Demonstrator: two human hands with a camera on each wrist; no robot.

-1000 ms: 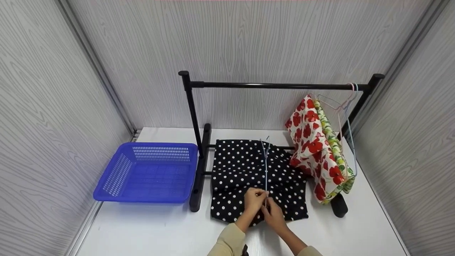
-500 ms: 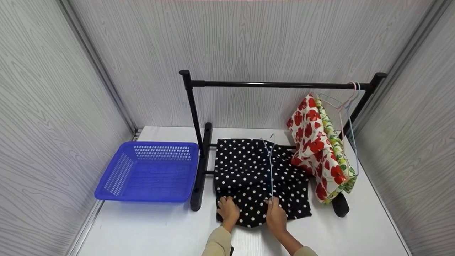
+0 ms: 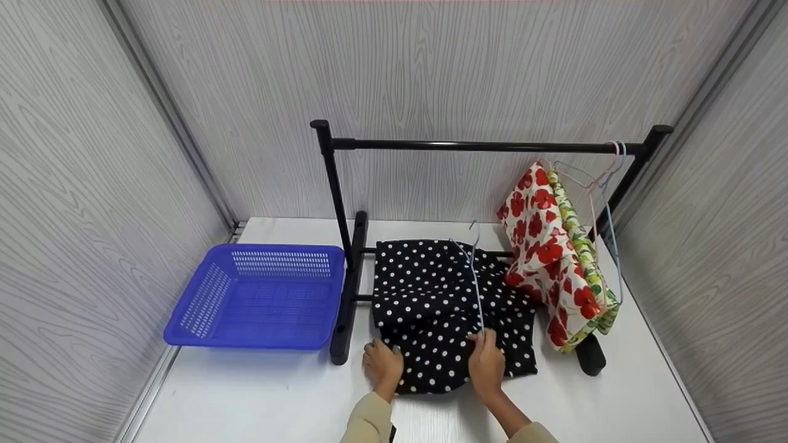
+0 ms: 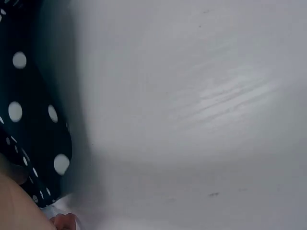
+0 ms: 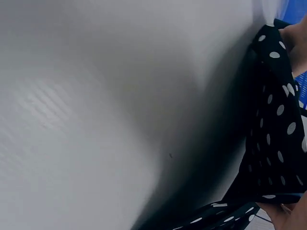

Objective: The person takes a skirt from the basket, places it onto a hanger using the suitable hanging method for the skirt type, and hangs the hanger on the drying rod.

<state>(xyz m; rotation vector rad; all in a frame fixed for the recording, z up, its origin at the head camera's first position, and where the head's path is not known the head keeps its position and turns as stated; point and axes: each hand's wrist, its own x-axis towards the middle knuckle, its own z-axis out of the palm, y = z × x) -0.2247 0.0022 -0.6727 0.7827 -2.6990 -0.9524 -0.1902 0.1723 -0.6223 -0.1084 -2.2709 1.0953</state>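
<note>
A black cloth with white polka dots (image 3: 425, 301) lies across the table's middle, over the rack's lower bars. My left hand (image 3: 383, 364) grips its front left corner, and the right wrist view shows that hand (image 5: 296, 48) holding the cloth's edge raised off the table. A light blue wire hanger (image 3: 478, 289) rests over the cloth, its hook pointing away from me. My right hand (image 3: 487, 364) pinches the near end of the hanger together with the cloth; the fingers hide that end. In the left wrist view the polka-dot cloth (image 4: 36, 115) runs along the left side.
A black clothes rack (image 3: 455, 146) spans the back. At its right end hang a red-flowered cloth (image 3: 542, 246) and a yellow-green patterned cloth (image 3: 582, 252) on hangers. To the left stands a blue plastic basket (image 3: 277, 307). Grey panels enclose the white table (image 3: 258, 394).
My left hand has left the hanger's near end and moved left to the cloth's front left corner. My right hand has shifted slightly right with the hanger, whose hook has turned rightward.
</note>
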